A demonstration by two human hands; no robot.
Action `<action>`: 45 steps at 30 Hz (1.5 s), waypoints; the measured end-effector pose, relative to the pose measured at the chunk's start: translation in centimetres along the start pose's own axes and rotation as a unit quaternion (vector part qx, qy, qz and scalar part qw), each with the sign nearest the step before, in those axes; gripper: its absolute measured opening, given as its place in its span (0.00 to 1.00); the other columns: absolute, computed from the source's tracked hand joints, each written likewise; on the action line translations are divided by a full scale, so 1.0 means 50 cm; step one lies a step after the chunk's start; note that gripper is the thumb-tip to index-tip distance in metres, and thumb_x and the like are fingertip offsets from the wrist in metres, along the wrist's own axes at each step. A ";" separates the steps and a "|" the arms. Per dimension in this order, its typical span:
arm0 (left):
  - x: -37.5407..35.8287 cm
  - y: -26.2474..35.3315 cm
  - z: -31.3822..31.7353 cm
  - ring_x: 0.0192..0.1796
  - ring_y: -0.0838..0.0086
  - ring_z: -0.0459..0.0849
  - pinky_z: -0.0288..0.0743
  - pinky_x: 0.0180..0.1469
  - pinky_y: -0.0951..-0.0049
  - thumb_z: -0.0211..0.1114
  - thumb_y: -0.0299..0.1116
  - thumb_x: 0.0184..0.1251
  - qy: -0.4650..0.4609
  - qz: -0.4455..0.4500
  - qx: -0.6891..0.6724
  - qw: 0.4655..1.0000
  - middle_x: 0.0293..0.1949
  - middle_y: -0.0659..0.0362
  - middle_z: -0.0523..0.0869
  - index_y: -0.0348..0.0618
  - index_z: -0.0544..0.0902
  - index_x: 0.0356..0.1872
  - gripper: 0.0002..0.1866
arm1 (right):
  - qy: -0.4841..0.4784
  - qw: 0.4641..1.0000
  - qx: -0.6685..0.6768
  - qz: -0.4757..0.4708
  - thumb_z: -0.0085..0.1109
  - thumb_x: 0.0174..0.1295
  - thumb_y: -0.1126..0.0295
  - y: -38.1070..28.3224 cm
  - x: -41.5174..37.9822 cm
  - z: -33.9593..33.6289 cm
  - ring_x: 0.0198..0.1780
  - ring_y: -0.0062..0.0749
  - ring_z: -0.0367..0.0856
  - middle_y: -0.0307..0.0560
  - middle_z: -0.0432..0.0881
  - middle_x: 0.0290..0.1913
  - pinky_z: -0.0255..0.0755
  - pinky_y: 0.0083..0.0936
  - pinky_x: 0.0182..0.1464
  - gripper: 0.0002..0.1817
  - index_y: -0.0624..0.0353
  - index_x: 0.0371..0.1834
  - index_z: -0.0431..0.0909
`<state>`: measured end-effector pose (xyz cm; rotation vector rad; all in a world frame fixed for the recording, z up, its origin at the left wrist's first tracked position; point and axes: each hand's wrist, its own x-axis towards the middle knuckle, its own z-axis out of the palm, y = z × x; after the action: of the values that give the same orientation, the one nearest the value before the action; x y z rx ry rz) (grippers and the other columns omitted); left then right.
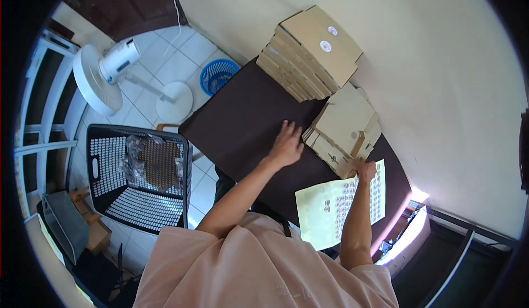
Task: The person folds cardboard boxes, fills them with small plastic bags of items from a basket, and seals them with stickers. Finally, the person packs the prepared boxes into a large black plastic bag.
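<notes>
My left hand (pixel 286 145) rests on the dark table (pixel 237 115) with its fingers spread and nothing in it, just left of a pile of flat cardboard pieces (pixel 344 120). At the near edge of that pile is my right hand (pixel 365 171), its fingers closed at a cardboard edge and over the top of a sticker sheet (pixel 317 206); what it grips, if anything, is too small to tell. Rows of small round stickers cover part of the pale sheet, which lies partly under my right forearm. Behind the pile stands a tall stack of folded boxes (pixel 314 49), two round stickers on top.
A black crate (pixel 146 192) with plastic-wrapped items stands left of the table. Beyond it are a white fan (pixel 104 76) and a blue basket (pixel 217 73) on the floor. The wall runs along the table's far right side. A dark metal frame (pixel 468 264) is at lower right.
</notes>
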<state>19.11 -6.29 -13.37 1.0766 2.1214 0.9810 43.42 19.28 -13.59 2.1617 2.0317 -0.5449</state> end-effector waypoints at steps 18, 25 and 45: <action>0.296 0.106 -0.445 0.56 0.57 0.82 0.74 0.58 0.65 0.71 0.41 0.58 0.248 -0.002 -0.142 0.958 0.53 0.44 0.82 0.40 0.72 0.62 0.33 | -0.007 0.877 0.410 -0.251 0.71 0.52 0.51 -0.555 -0.259 -0.124 0.31 0.28 0.79 0.49 0.79 0.39 0.74 0.21 0.25 0.32 0.64 0.50 0.72; 0.294 0.102 -0.439 0.55 0.55 0.82 0.74 0.58 0.63 0.72 0.40 0.57 0.250 0.016 -0.177 0.952 0.52 0.43 0.83 0.39 0.71 0.62 0.33 | -0.104 0.886 0.415 -0.181 0.74 0.49 0.50 -0.565 -0.268 -0.144 0.31 0.23 0.76 0.43 0.76 0.36 0.73 0.22 0.27 0.33 0.61 0.50 0.70; 0.231 0.049 -0.414 0.63 0.51 0.69 0.62 0.65 0.56 0.63 0.41 0.67 0.357 0.088 -0.125 0.922 0.60 0.40 0.70 0.38 0.64 0.66 0.31 | -0.117 0.830 0.528 -0.139 0.58 0.68 0.59 -0.354 -0.415 -0.064 0.19 0.19 0.72 0.40 0.76 0.22 0.63 0.19 0.18 0.16 0.63 0.36 0.74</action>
<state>-1.11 -2.91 -1.19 0.8658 2.3593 1.9050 25.92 2.44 -0.82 1.9639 2.1274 -2.2898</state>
